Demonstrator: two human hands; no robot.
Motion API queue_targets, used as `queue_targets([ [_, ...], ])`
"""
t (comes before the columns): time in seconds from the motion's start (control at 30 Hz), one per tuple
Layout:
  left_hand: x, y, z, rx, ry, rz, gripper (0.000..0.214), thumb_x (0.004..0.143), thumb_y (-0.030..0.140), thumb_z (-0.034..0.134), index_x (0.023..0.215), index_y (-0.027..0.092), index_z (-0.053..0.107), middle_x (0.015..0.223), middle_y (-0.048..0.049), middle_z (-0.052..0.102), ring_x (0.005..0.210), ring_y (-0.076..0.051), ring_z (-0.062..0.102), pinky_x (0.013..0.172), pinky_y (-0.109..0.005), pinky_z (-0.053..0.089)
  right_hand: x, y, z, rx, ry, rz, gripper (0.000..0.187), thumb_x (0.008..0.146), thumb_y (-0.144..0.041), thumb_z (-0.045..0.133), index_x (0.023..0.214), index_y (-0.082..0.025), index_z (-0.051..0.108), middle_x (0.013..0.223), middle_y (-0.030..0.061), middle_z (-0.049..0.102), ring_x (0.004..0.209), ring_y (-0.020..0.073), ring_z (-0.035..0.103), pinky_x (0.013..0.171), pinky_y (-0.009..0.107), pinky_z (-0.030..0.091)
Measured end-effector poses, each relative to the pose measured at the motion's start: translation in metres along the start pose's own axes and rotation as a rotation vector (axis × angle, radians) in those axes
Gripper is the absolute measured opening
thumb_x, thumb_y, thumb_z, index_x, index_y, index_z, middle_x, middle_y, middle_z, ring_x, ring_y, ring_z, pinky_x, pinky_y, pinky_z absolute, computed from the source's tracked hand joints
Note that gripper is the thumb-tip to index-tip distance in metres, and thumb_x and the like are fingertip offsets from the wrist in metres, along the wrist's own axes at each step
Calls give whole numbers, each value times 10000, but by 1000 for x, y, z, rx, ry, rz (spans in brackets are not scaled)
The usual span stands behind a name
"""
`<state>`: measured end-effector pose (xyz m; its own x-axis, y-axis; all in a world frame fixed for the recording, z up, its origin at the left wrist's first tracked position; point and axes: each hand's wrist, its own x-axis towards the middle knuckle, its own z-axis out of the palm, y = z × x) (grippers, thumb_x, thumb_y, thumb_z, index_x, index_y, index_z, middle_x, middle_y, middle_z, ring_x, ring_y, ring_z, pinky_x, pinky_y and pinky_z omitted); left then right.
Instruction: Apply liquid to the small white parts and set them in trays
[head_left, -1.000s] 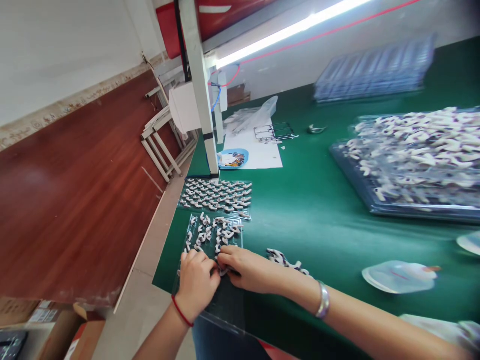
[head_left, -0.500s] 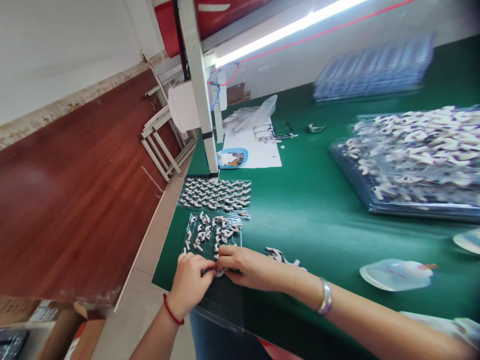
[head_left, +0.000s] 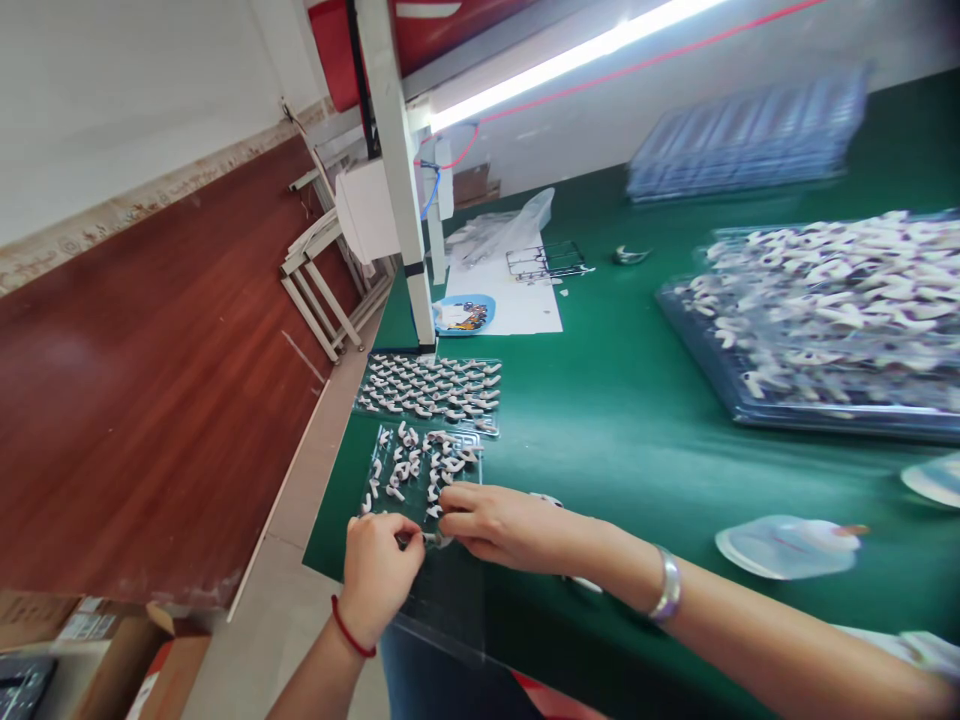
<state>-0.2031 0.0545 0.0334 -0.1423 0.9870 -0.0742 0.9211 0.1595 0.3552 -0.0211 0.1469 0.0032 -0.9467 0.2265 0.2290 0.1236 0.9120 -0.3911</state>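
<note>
My left hand (head_left: 379, 575) and my right hand (head_left: 501, 525) meet over the near end of a clear plastic tray (head_left: 450, 590) at the table's front edge. Both hands are closed in a pinch on a small white part (head_left: 431, 539) held between them. The tray's far half holds several small white clips (head_left: 420, 465). Just beyond it lies a second clear tray (head_left: 431, 388) filled with rows of the same clips. My right wrist wears a silver bangle, my left a red cord.
A big tray heaped with white clips (head_left: 825, 310) sits at the right, a stack of clear trays (head_left: 742, 140) behind it. A white post (head_left: 397, 170), a blue dish (head_left: 465, 315), paper and a plastic bag stand at the back. Plastic lids (head_left: 787, 545) lie nearby.
My left hand slid a little toward me and my right hand shifted left over the loose clips by the tray, which now hides most of them. Both still pinch the small part.
</note>
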Motion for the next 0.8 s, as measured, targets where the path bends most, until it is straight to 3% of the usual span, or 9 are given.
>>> queue_targets([
  [0.3,-7,4,11,208,54,7,134,834,225,630,743,250,725,832,-15,697,889,-220,594,764,-365,346,0,5,0,-136,-95,-6,98,954,-233,630,981,-138,630,1009,42,623,893,168,623,772,337,553],
  [0.8,-11,9,15,362,56,15,110,863,210,567,808,200,662,899,-51,659,930,-245,571,791,-384,347,4,9,8,-210,-85,-63,103,968,-234,611,1007,-141,631,995,37,624,876,165,625,774,342,552],
])
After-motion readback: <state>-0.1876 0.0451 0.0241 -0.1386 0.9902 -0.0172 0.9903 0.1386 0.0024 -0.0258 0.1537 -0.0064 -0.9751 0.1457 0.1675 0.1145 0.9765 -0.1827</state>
